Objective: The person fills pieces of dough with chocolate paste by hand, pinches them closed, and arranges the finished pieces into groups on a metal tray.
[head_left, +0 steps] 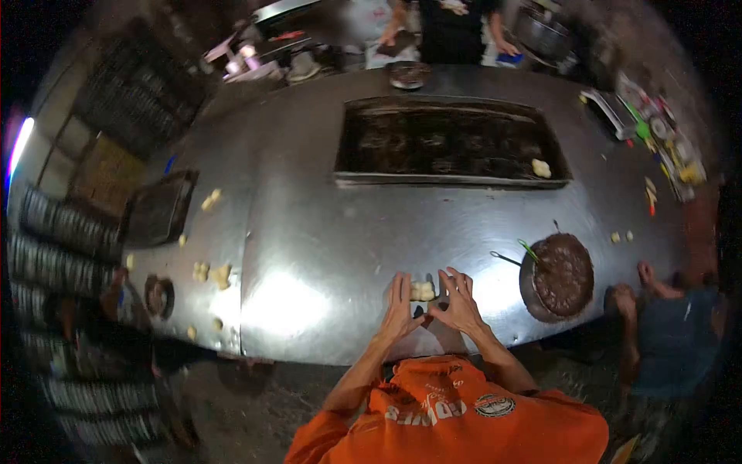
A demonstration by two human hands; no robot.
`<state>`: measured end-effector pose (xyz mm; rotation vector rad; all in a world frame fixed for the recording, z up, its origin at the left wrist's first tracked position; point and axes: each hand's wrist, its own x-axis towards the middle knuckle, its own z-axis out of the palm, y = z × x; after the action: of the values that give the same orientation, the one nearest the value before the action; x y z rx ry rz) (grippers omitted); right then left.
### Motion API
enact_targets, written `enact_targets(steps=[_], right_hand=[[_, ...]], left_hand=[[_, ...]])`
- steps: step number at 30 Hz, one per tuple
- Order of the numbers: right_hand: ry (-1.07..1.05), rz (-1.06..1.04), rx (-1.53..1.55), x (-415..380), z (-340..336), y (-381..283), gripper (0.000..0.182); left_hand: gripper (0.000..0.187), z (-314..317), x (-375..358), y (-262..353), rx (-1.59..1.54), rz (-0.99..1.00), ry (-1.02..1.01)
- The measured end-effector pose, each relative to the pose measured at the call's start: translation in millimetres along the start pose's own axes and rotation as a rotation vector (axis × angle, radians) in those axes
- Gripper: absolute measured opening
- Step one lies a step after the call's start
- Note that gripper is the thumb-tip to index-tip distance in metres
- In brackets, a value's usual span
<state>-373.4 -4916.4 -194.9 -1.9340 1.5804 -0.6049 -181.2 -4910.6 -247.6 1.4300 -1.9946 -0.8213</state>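
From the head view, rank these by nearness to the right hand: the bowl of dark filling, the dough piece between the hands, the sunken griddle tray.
1. Dough piece: just left of the right hand, between both hands.
2. Bowl of dark filling: to its right on the counter.
3. Sunken griddle tray: farthest, across the counter.

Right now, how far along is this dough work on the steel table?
Done: one pale piece lies in the dark tray. In hand: left hand and right hand flank a dough piece. Left: loose lumps sit scattered on the table.
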Motion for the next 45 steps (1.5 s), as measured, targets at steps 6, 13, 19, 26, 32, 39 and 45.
enact_targets(steps=[6, 13, 19, 26, 32, 39, 45], right_hand=[[0.276, 0.123, 0.073, -4, 12, 31, 0.058], [0.363, 0.032, 0.054, 7, 24, 39, 0.044], [0.41, 0.07, -0.055, 17, 24, 34, 0.031], [0.285, 0.118, -0.09, 19, 28, 37, 0.034], [0.258, 0.074, -0.112, 16, 35, 44, 0.032], [0.321, 0.054, -0.143, 16, 38, 40, 0.03], [0.382, -0.016, -0.162, 18, 38, 35, 0.026]], left_hand=[[0.071, 62, 35, 4, 0.045, 0.1, 0.1], [0.025, -11, 116, -12, -0.034, 0.298, 0.138], [0.019, -131, 288, -71, 0.15, 0.295, 0.392], [0.032, -130, 395, -168, 0.338, -0.057, -0.024], [0.087, -124, 375, -135, 0.876, -0.138, 0.091], [0.051, -171, 219, -87, 0.289, -0.075, 0.661], [0.043, -230, 42, -222, 0.424, -0.382, 1.083]])
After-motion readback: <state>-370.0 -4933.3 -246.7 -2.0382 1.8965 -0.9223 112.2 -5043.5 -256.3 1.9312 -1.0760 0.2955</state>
